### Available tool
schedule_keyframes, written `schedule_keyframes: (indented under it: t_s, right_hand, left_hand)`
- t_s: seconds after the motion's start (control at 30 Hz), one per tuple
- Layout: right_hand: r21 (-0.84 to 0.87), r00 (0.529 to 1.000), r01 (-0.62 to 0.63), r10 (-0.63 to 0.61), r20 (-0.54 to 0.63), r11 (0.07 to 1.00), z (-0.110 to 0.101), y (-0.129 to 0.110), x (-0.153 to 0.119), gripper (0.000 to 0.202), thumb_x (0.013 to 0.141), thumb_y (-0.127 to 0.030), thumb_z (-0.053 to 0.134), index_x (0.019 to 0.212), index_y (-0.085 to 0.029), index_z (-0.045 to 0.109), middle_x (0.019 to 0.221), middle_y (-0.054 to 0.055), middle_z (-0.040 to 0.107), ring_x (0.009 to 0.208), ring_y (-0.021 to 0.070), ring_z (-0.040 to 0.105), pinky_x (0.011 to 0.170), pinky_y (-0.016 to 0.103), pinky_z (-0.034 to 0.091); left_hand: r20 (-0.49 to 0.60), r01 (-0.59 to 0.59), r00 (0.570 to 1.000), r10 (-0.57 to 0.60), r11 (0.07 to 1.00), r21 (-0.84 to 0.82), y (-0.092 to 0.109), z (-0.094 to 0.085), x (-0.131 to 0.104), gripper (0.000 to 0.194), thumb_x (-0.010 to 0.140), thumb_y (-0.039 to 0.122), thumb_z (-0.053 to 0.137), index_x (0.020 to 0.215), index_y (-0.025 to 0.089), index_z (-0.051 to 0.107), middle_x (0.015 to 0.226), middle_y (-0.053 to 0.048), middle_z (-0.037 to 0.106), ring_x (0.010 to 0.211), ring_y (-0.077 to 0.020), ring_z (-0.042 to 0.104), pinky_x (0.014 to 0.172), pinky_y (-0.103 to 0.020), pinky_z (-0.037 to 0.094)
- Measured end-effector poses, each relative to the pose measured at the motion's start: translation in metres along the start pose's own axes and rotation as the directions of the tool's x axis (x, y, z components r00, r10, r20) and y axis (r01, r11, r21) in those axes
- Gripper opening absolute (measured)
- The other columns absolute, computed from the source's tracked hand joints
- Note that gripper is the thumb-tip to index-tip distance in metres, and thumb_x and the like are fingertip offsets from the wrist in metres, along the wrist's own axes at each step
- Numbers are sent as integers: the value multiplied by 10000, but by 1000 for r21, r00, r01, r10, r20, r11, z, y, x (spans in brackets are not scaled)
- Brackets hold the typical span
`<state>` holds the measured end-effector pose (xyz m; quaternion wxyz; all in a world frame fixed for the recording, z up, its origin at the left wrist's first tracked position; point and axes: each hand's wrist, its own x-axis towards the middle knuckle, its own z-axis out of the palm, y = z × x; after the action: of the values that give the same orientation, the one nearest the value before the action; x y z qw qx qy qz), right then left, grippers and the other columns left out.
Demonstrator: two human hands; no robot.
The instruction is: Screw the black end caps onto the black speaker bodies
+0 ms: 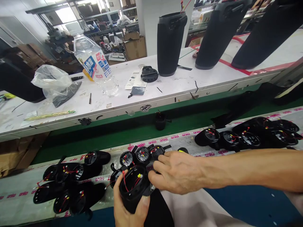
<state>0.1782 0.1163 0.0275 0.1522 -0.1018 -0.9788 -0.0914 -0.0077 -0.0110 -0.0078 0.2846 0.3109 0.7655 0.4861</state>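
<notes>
My left hand (129, 209) grips a black, fabric-covered cylindrical speaker housing (157, 211), its fingers and thumb wrapped round the open end. Inside that end, red wires with a white-yellow connector (139, 175) show, and another red wire rises at the rim. My right hand (177, 171) is at the right of the same rim, fingers curled together. Whatever those fingertips hold is hidden behind them. Just beyond both hands, several similar black housings (142, 154) stand with their wired open ends facing up.
More housings lie on the lower bench (14, 206) at left and at right (230, 137). On the white upper shelf (132, 102) are a clear bottle (94, 60), a plastic bag (50, 80), a round black part (149, 74) and tall black cylinders (170, 45).
</notes>
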Motion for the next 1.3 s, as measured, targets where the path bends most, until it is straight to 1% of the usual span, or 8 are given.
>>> schedule_keyframes:
  t_s: [0.2, 0.4, 0.53, 0.73, 0.9, 1.1, 1.2, 1.3]
  right_hand:
    - [15, 1000, -15, 15, -13, 1000, 2, -3, -3, 101, 1034, -136, 509, 987, -206, 565, 730, -5, 571, 550, 180, 475, 521, 371, 248]
    - [-29, 999, -44, 44, 29, 999, -4, -7, -4, 136, 937, -79, 534, 989, -202, 561, 742, 13, 573, 552, 184, 446, 514, 380, 228]
    - [-36, 998, -34, 36, 42, 999, -5, -6, -1, 94, 991, -115, 532, 968, -203, 557, 712, 5, 566, 546, 178, 453, 512, 370, 224]
    - [46, 998, -10, 13, -67, 999, 8, 2, 2, 75, 1061, -191, 547, 1000, -192, 590, 749, -4, 591, 586, 173, 525, 519, 351, 252]
    - [64, 994, 20, -14, -105, 998, 8, 5, 1, 124, 1066, -155, 503, 1009, -190, 608, 729, -11, 583, 579, 184, 534, 525, 366, 288]
    - [56, 998, 23, -20, -59, 998, 4, 9, -2, 142, 1055, -137, 491, 1034, -192, 620, 719, -12, 570, 571, 188, 506, 514, 379, 273]
    - [75, 996, 60, -54, -74, 995, 5, 12, -2, 174, 1074, -135, 471, 1005, -190, 620, 713, -16, 564, 557, 176, 484, 517, 371, 280]
    - [64, 996, 45, -40, -75, 997, 7, 11, -3, 165, 1061, -131, 482, 986, -193, 615, 712, -13, 566, 558, 177, 496, 514, 368, 272]
  left_hand:
    - [-1, -39, 999, 39, 999, -10, -4, -1, -1, 785, 773, 648, 827, 1411, 229, 644, 1354, -123, 764, 1252, -378, 739, 1051, -460, 599]
    - [-15, -67, 998, 68, 995, 70, -8, -4, 0, 777, 775, 624, 831, 1415, 226, 641, 1410, -151, 736, 1321, -414, 702, 1132, -529, 563]
    - [-24, -83, 996, 85, 993, 88, -9, -6, 1, 753, 780, 594, 833, 1409, 223, 645, 1400, -152, 738, 1284, -403, 720, 1106, -523, 587]
    - [-46, -105, 993, 107, 994, 36, -6, -6, 1, 758, 762, 579, 858, 1405, 232, 653, 1385, -130, 742, 1308, -402, 707, 1102, -489, 593]
    - [-28, -84, 996, 84, 996, -23, -2, -2, -2, 760, 784, 600, 826, 1413, 216, 640, 1401, -138, 743, 1299, -374, 715, 1079, -448, 580]
    - [-15, -71, 997, 71, 997, -17, -2, 1, -2, 758, 760, 565, 845, 1408, 227, 645, 1382, -126, 751, 1281, -381, 721, 1073, -465, 578]
    - [12, -44, 999, 45, 998, -37, -2, 1, -2, 776, 760, 598, 836, 1416, 237, 634, 1342, -115, 767, 1241, -378, 738, 1063, -475, 571]
    - [23, -25, 999, 26, 999, -28, 0, 0, -3, 782, 765, 598, 827, 1427, 234, 624, 1341, -123, 768, 1227, -383, 741, 1066, -497, 557]
